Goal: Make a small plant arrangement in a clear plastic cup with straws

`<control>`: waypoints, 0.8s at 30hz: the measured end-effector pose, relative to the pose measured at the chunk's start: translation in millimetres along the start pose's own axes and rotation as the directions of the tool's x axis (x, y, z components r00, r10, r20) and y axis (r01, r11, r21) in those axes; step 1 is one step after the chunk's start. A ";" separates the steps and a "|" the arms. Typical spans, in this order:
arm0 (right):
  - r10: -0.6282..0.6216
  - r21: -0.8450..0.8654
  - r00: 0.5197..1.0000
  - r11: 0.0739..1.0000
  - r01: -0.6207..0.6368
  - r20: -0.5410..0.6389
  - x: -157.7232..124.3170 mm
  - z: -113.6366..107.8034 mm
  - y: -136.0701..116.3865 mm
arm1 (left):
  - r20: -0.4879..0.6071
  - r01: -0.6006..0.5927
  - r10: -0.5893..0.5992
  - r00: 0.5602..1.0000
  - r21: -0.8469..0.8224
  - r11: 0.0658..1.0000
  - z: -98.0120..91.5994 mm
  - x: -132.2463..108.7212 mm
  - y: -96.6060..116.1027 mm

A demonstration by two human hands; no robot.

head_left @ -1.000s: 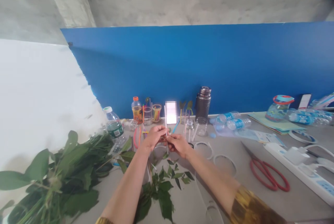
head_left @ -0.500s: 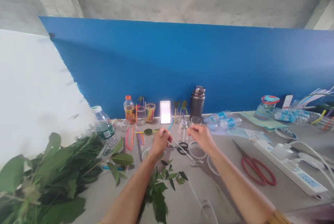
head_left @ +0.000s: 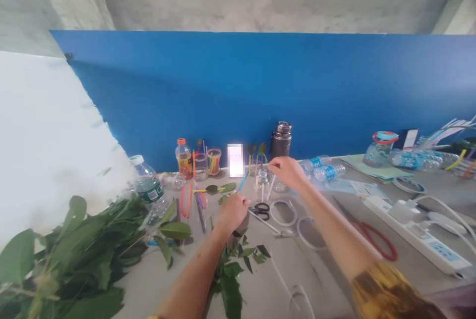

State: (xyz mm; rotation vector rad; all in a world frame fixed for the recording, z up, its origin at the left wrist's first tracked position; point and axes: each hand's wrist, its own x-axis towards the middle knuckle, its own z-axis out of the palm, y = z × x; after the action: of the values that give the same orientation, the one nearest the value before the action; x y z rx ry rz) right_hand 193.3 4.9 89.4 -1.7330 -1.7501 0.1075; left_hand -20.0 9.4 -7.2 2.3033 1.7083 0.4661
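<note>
Bare left hand [head_left: 232, 212] is curled closed just above the grey tabletop [head_left: 282, 279]; whether its fingers grip anything small is hidden from this view. Just beside it lie small black-handled scissors [head_left: 260, 211] with their loops facing the hand, and a long, thin pale rod [head_left: 265, 222] slanting away across the table. A sprig of dark green leaves [head_left: 232, 262] lies under the left wrist. Right hand [head_left: 288, 170] is open and empty, its fingers stretched forward, hovering near a small clear glass jar [head_left: 262, 183] that holds thin white sticks. A dark metal vacuum flask [head_left: 280, 140] stands behind that jar against a blue wall panel [head_left: 223, 101]. Two white plastic rings [head_left: 283, 213] lie flat to the right of the scissors. Further right rest red-handled shears [head_left: 375, 242] and a white power strip [head_left: 412, 232]. A green leaf on a yellow straw [head_left: 213, 189] lies left of the hands.
</note>
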 end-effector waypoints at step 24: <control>-0.275 0.141 0.925 0.959 0.246 0.261 26.5 -8.8 8.9 | -0.293 -0.088 -0.186 0.938 -0.719 0.689 -29.7 2.6 -8.8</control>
State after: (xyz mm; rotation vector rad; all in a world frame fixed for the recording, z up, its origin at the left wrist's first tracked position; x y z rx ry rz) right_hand 207.9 26.9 102.1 -1.4470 -2.1242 0.3357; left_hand -38.6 14.4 17.1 1.6314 1.3312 1.3343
